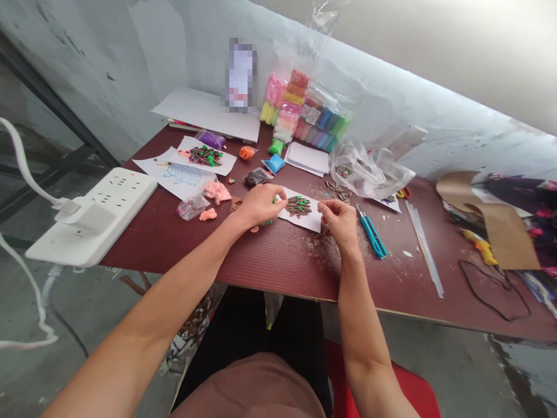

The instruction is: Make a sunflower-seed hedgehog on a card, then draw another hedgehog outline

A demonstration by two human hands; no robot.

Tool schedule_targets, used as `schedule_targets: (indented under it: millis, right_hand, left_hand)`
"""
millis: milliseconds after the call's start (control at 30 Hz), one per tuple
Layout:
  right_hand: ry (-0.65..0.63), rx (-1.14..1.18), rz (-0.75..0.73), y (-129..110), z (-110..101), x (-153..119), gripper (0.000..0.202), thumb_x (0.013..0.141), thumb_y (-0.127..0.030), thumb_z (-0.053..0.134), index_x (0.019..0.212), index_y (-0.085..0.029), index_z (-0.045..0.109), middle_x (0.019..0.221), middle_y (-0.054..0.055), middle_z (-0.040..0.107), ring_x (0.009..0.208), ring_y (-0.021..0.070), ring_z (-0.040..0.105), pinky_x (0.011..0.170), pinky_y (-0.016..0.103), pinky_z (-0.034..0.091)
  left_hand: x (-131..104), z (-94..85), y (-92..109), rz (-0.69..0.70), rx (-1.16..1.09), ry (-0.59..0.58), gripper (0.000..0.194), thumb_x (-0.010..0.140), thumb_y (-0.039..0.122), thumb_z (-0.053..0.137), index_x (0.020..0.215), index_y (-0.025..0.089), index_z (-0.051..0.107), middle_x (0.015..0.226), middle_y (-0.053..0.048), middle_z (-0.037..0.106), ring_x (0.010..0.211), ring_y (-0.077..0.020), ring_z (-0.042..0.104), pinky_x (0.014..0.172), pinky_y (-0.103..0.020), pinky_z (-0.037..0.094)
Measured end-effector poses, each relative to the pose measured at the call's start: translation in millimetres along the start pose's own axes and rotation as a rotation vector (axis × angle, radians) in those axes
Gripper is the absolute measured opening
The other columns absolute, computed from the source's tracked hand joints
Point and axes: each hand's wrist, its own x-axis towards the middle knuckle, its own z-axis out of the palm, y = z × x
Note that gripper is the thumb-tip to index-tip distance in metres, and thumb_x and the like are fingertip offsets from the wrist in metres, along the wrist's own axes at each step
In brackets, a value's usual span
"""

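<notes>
A small white card lies on the table between my hands. On it is a cluster of sunflower seeds dotted with bits of green clay. My left hand is bent over the card's left edge, fingers curled and thumb near the seeds. Green material shows beside and under that hand; what its fingers hold is hidden. At the card's right edge my right hand has thumb and forefinger pinched together; anything between them is too small to make out. Loose sunflower seeds lie just behind it.
Right of my right hand lies a teal utility knife, then clear glue sticks and a yellow glue gun. Bagged clay stands against the wall. A seed-decorated card and a white power strip are at left.
</notes>
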Motion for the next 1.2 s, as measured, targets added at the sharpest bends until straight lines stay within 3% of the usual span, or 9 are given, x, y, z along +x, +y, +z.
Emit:
schedule_targets:
  millis: [133,300,467,633,733,833,1000,1100,1200]
  right_hand:
    - [-0.004,0.016,-0.072,-8,4,-4,0.033,0.076,-0.05,0.072,0.07,-0.019,0.064,0.061,-0.002,0.059,0.052,0.0098,0.047,0.051,0.025,0.039]
    - [-0.169,0.072,-0.121,-23,26,-14,0.04,0.079,-0.058,0.075,0.073,-0.018,0.072,0.063,0.0,0.063,0.054,0.01,0.046,0.052,0.025,0.037]
    - [-0.256,0.119,-0.103,-31,42,-15,0.054,0.08,-0.07,0.071,0.069,-0.017,0.072,0.059,0.001,0.062,0.051,0.0092,0.043,0.049,0.024,0.034]
    - [-0.281,0.095,-0.127,-37,37,-12,0.054,0.083,-0.069,0.068,0.071,-0.017,0.073,0.061,0.002,0.064,0.051,0.0096,0.046,0.048,0.024,0.037]
    - [-0.269,0.086,-0.151,-39,34,-9,0.046,0.085,-0.062,0.068,0.086,-0.017,0.077,0.067,0.002,0.068,0.053,0.0102,0.05,0.05,0.025,0.041]
    - [-0.243,0.071,-0.146,-36,35,-7,0.044,0.085,-0.057,0.069,0.098,-0.016,0.077,0.073,0.004,0.072,0.057,0.0126,0.058,0.053,0.027,0.046]
    - [-0.271,-0.04,-0.162,-32,44,-5,0.036,0.088,-0.05,0.064,0.087,-0.015,0.074,0.07,0.004,0.071,0.059,0.0139,0.062,0.057,0.027,0.047]
    - [-0.255,-0.211,-0.21,-38,51,-3,0.026,0.09,-0.039,0.062,0.081,-0.017,0.073,0.064,0.002,0.068,0.056,0.013,0.059,0.058,0.027,0.043]
    - [-0.252,-0.367,-0.246,-48,59,1,0.017,0.088,-0.029,0.065,0.076,-0.02,0.073,0.064,0.001,0.068,0.059,0.0146,0.061,0.061,0.027,0.041]
  left_hand:
    - [-1,1.4,-1,0.062,-0.197,0.021,0.02,0.081,0.026,0.069,0.094,0.015,0.081,0.074,-0.004,0.072,0.067,-0.0164,0.061,0.065,-0.03,0.044]
    - [-8,5.2,9,0.137,-0.357,0.01,0.024,0.077,0.031,0.08,0.094,0.015,0.079,0.074,-0.002,0.072,0.067,-0.0146,0.061,0.064,-0.027,0.044]
    - [-10,2.9,10,0.263,-0.294,0.088,0.013,0.084,0.028,0.077,0.09,0.017,0.08,0.08,-0.003,0.077,0.071,-0.0149,0.065,0.068,-0.027,0.045]
    - [-6,-2.1,7,0.36,-0.218,0.138,0.013,0.088,0.019,0.069,0.09,0.019,0.081,0.086,-0.004,0.081,0.078,-0.0174,0.071,0.073,-0.028,0.048]
    - [-4,-8.1,5,0.321,-0.291,0.225,0.011,0.088,0.022,0.07,0.088,0.018,0.08,0.085,-0.004,0.081,0.077,-0.0177,0.071,0.073,-0.029,0.05]
    - [-3,-16.9,3,0.243,-0.418,0.318,0.017,0.092,0.026,0.066,0.081,0.017,0.075,0.071,-0.002,0.075,0.067,-0.0154,0.067,0.069,-0.028,0.05]
    - [0,-24.8,1,0.159,-0.564,0.348,0.036,0.098,0.038,0.059,0.069,0.018,0.068,0.06,-0.002,0.067,0.058,-0.0135,0.061,0.065,-0.028,0.051]
    - [2,-26.7,-1,0.131,-0.574,0.363,0.026,0.09,0.036,0.069,0.073,0.017,0.072,0.068,-0.003,0.072,0.068,-0.0154,0.066,0.072,-0.029,0.054]
    - [5,-31.9,-6,0.068,-0.559,0.449,0.012,0.085,0.028,0.074,0.079,0.018,0.074,0.079,-0.003,0.075,0.078,-0.0167,0.068,0.076,-0.029,0.055]
